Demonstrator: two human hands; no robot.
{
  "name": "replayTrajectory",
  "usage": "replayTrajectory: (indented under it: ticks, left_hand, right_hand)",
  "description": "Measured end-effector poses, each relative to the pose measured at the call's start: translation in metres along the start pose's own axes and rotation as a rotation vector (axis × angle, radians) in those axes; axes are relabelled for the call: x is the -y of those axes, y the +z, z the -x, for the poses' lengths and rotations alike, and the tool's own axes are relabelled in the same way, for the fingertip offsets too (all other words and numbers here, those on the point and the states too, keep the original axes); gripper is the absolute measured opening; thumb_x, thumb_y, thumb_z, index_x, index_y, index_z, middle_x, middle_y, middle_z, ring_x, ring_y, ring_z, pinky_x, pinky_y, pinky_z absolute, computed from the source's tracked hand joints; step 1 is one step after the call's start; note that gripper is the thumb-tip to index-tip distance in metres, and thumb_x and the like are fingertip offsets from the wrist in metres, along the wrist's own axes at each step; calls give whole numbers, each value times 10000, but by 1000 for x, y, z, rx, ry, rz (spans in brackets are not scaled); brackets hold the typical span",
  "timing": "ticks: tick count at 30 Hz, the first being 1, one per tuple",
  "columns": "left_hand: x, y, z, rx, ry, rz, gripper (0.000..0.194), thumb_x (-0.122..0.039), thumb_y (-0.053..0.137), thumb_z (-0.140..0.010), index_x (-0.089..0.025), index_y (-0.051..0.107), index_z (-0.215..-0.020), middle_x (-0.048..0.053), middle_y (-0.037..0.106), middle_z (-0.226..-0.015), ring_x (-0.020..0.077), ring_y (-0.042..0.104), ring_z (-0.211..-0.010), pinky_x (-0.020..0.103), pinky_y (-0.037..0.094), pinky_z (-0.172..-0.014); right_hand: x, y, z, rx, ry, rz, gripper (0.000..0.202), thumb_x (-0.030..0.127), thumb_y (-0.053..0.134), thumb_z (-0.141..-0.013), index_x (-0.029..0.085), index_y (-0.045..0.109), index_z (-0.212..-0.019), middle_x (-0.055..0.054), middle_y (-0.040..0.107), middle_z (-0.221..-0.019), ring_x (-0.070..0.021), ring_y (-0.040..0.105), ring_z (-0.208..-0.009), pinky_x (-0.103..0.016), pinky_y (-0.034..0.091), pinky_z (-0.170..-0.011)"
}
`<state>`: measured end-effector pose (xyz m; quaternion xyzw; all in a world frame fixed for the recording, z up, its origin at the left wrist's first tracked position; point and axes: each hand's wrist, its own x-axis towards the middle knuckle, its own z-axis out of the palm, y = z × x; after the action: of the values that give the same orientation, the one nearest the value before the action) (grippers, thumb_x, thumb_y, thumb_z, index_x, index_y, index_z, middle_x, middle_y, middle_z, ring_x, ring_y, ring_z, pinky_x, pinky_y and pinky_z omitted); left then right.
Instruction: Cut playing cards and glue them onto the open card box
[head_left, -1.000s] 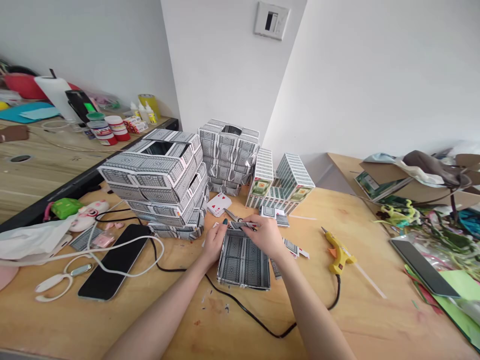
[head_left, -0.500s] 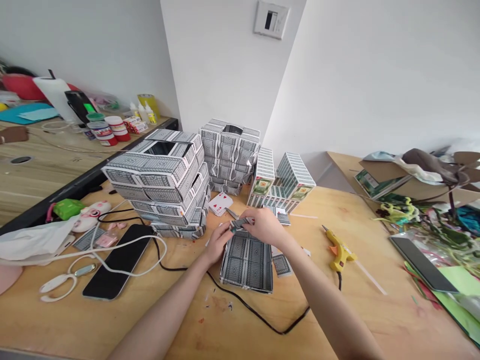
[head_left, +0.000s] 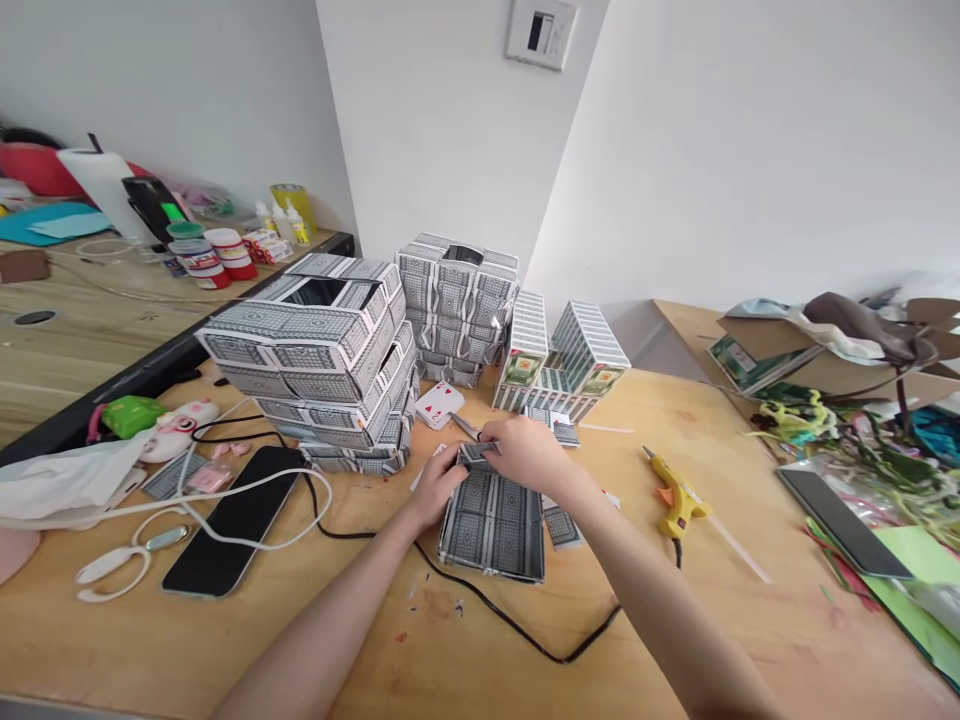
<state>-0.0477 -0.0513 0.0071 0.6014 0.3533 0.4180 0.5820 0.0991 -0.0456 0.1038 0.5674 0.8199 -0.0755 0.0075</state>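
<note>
Both hands [head_left: 484, 465] pinch the card panel's [head_left: 491, 520] far edge.

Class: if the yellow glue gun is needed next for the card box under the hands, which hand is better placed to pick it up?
Probably the right hand: the glue gun lies on its side of the card box.

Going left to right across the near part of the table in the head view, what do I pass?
White earphones → black phone → left hand → card panel under both hands → right hand → yellow glue gun → dark tablet.
</note>
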Motion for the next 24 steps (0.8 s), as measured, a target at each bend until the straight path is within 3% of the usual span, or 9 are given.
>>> replayTrajectory:
  ticks: [5,13,24]
  left_hand:
    - [-1,4,-1,-38,-16,39,156,-166,415,-636,-139,529,-739,-10,478,-659,145,444,-680,243,350,-607]
    - [5,4,-3,-29,-29,78,285,-155,416,-624,-135,568,-864,6,548,-722,148,467,-684,246,357,-612]
    - [3,5,-3,-50,-13,73,218,-154,420,-630,-130,561,-795,-8,501,-675,136,443,-665,238,345,-598]
  right_hand:
    - [10,-5,-5,70,-39,166,195,227,451,-765,184,600,-883,-84,648,-897,-220,593,-859,-269,404,-668]
    - [8,-12,-1,75,-85,172,210,223,391,-800,182,592,-843,-79,644,-873,-219,599,-830,-284,422,-659]
    - [11,-12,-3,63,-150,180,203,155,383,-812,151,578,-867,-97,632,-896,-207,585,-869,-279,413,-716]
